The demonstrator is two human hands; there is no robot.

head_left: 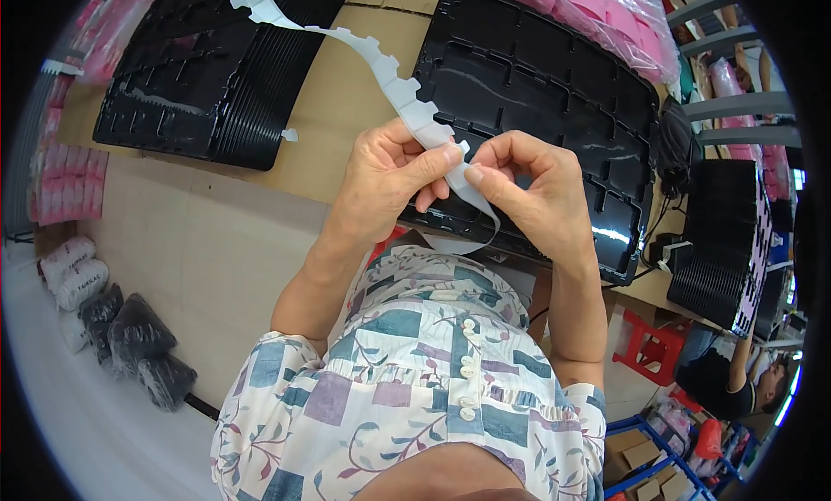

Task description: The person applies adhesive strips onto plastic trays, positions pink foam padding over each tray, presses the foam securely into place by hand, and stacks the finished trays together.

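A long white paper strip [381,68] with small squarish tabs along one edge runs from the far left, through my hands, and curls down toward my lap. My left hand [389,172] is closed on it, thumb on top and fingers beneath. My right hand [532,185] is closed too, its thumb and forefinger pinching the strip's edge beside a small white tab [465,147]. Whether a separate piece is between those fingertips is hidden. Under and beyond my hands lies a black plastic tray [537,77] with moulded compartments, its top surface glossy.
A tall stack of black trays [199,77] stands left on the tan table [333,94]; another black stack [718,241] is at the right. Pink items in clear plastic [606,20] lie behind. A red stool [645,349] and a person [731,384] are at right; dark bags [138,332] sit lower left.
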